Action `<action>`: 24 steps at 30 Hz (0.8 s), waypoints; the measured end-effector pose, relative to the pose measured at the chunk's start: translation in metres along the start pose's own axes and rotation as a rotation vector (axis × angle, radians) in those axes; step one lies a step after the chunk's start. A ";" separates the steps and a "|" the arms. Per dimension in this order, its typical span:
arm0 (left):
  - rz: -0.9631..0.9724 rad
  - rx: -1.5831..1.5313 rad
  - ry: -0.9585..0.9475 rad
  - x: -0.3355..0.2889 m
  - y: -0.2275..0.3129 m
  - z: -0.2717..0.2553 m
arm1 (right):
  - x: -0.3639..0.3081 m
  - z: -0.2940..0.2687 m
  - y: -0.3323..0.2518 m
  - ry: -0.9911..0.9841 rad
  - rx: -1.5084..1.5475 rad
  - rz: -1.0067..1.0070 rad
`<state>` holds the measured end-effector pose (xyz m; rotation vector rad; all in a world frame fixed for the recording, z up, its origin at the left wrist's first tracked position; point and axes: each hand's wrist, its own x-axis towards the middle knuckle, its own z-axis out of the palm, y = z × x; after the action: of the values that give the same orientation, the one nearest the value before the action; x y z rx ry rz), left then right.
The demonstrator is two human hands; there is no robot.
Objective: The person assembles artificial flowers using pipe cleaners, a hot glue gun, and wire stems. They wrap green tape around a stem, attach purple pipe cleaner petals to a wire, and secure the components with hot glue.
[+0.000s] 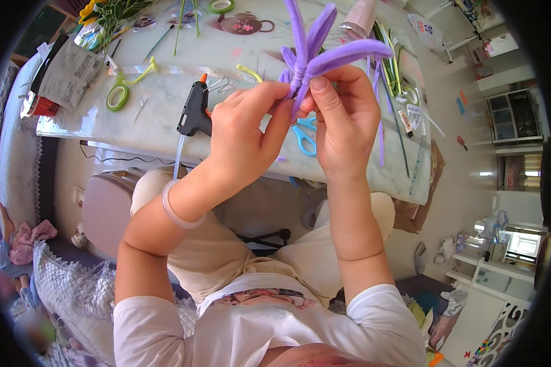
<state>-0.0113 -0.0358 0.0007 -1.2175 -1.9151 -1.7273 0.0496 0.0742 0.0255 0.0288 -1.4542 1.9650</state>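
Above the table's front part I hold a purple pipe-cleaner flower (315, 54), its long fuzzy petals spreading upward. My left hand (245, 125) pinches its twisted base from the left, and a bracelet circles that wrist. From the right, my right hand (346, 116) pinches the same base with thumb and fingers. Just left of my left hand lies a black glue gun (194, 110) with an orange tip and a glue stick out its back. Light-blue scissors (304, 139) lie on the table beneath and between my hands, partly hidden.
The marbled table (147, 116) carries a green tape roll (117, 96) at left and another tape roll (221, 5) at the back. Green stems (389, 67) and purple strips lie at right near a pink cone-shaped wrapped thing (359, 17). A papered box (67, 70) stands at the left edge.
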 end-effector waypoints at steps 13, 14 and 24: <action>0.151 0.087 0.012 0.001 0.006 -0.002 | -0.010 0.011 0.017 0.020 -0.226 -0.313; 0.161 0.104 0.015 0.001 0.006 -0.003 | -0.011 0.011 0.017 0.020 -0.232 -0.313; 0.198 0.037 -0.046 0.000 0.015 -0.004 | -0.013 0.013 0.017 0.125 -0.171 -0.327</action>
<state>-0.0011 -0.0411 0.0119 -1.3924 -1.7758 -1.5689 0.0460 0.0542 0.0111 0.0627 -1.4298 1.5495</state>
